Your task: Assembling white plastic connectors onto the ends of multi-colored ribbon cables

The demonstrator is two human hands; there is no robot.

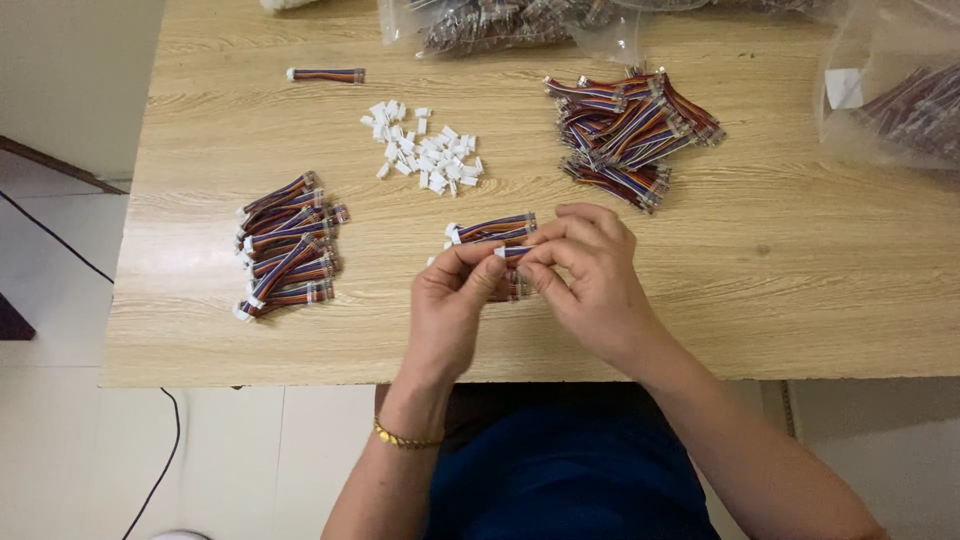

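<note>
My left hand (452,305) and my right hand (585,275) meet over the middle of the wooden table (800,290). Both pinch a short multicoloured ribbon cable (514,252) between thumbs and fingertips. Its end is mostly hidden by my fingers, so I cannot tell whether a plug is on it. Just above my hands lie two more cables with white plugs (490,229). More cable shows below my fingers.
A heap of small white plastic plugs (425,150) lies at centre back. A pile of cables with plugs (288,247) sits at left, a larger cable pile (630,135) at back right. One cable (326,75) lies alone. Clear bags (890,100) stand at the far edge.
</note>
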